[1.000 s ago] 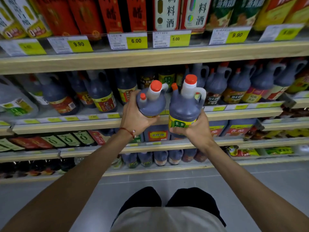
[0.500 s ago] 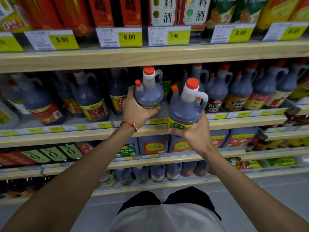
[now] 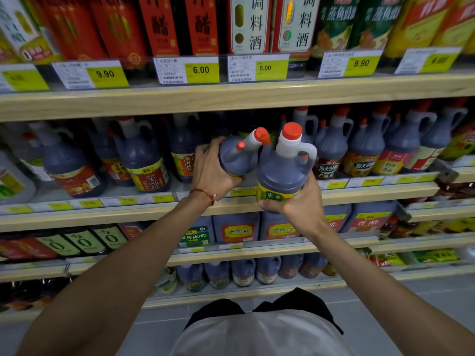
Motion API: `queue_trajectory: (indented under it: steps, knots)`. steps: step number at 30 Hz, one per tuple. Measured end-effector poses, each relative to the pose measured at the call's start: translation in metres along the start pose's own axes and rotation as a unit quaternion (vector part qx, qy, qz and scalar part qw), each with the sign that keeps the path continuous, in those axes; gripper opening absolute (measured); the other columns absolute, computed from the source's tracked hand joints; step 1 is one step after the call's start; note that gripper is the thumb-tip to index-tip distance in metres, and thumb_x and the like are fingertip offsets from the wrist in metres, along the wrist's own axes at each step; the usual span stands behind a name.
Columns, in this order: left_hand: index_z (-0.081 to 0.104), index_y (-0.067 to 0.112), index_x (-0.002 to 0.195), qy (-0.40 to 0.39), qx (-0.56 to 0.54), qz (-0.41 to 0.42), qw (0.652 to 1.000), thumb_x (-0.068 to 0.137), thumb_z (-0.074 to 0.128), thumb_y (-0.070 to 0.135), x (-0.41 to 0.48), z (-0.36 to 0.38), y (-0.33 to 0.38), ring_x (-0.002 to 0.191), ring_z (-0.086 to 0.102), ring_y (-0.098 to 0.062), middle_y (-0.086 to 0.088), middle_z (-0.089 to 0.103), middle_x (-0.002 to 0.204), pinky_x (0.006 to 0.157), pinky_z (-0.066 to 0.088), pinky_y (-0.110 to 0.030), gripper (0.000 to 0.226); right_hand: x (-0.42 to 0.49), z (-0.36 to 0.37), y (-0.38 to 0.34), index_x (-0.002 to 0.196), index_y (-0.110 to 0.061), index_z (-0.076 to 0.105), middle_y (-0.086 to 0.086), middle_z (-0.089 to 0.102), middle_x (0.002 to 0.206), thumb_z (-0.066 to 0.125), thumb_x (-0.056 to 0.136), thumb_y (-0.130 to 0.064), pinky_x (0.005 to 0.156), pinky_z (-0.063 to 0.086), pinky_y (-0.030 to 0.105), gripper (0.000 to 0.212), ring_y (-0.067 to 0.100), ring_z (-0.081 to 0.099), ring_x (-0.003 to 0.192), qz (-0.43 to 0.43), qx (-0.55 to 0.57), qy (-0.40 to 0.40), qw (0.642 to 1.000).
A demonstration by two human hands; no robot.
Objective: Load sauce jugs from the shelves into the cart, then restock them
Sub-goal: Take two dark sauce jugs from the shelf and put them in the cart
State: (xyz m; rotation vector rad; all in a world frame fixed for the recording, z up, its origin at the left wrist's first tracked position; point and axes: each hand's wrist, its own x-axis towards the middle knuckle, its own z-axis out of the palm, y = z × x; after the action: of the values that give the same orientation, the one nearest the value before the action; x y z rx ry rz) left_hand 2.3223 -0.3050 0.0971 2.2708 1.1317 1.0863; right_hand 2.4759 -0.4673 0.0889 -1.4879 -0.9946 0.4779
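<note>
Two dark sauce jugs are in hand, one apiece: the tilted jug (image 3: 237, 160) in the left grip (image 3: 213, 170), the upright jug (image 3: 282, 173) in the right grip (image 3: 300, 206), with three orange caps (image 3: 291, 131) showing between them. I count four wooden shelf boards (image 3: 102, 104), and six yellow price tags (image 3: 201, 70) along the top one, four readable; one red cord (image 3: 205, 194) on the left wrist.

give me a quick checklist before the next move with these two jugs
1. Left hand grip on the left jug: ok, fingers wrap its body.
2. Right hand grip on the right jug: ok, holds it low, near the base.
3. Left jug upright: not ok, it tilts toward the right jug.
4. Red caps on both: ok.
5. Free slot on the shelf behind them: cannot tell, the jugs hide it.
6. Cart position: cannot tell, out of view.
</note>
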Motion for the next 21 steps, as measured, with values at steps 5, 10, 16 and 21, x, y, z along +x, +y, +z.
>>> queue_trajectory:
  steps: [5, 10, 16, 21]
  knots:
    - [0.048, 0.026, 0.132, -0.005, 0.018, -0.036, 0.999, 0.048, 0.086, 0.051, -0.001, 0.009, -0.008, 0.104, 0.061, -0.031, -0.005, 0.065, 0.114, 0.078, 0.054, -0.041, 0.096, -0.003, 0.001, -0.001, 0.129, -0.02, 0.051, -0.005, 0.069, 0.119, 0.102, 0.054, -0.007, 0.092, 0.057, 0.026, 0.092, 0.003, 0.067, 0.109, -0.007, -0.021, -0.01, 1.0]
    - [0.057, 0.024, 0.117, 0.014, -0.043, -0.055, 0.997, 0.044, 0.091, 0.047, 0.004, 0.011, -0.015, 0.1, 0.065, -0.021, 0.002, 0.066, 0.111, 0.077, 0.056, -0.035, 0.084, -0.007, 0.005, 0.003, 0.133, -0.017, 0.051, -0.005, 0.07, 0.121, 0.102, 0.053, -0.006, 0.092, 0.058, 0.027, 0.095, 0.005, 0.068, 0.11, 0.003, -0.019, -0.011, 1.0]
    - [0.06, 0.026, 0.113, -0.001, -0.045, -0.112, 0.993, 0.037, 0.089, 0.062, 0.017, 0.017, -0.038, 0.098, 0.066, -0.014, 0.003, 0.066, 0.109, 0.079, 0.058, -0.034, 0.089, -0.009, 0.013, 0.006, 0.132, -0.019, 0.052, -0.005, 0.07, 0.122, 0.104, 0.05, -0.011, 0.094, 0.06, 0.036, 0.097, 0.008, 0.068, 0.112, 0.025, -0.022, -0.01, 0.999]
    - [0.045, 0.015, 0.129, 0.029, -0.128, -0.16, 0.978, 0.046, 0.095, 0.043, 0.009, 0.012, -0.025, 0.106, 0.064, -0.019, -0.001, 0.064, 0.12, 0.088, 0.054, -0.032, 0.101, -0.009, 0.017, 0.007, 0.131, -0.019, 0.053, -0.007, 0.071, 0.12, 0.103, 0.05, -0.008, 0.092, 0.059, 0.03, 0.096, 0.005, 0.068, 0.109, 0.04, -0.018, -0.009, 0.999]
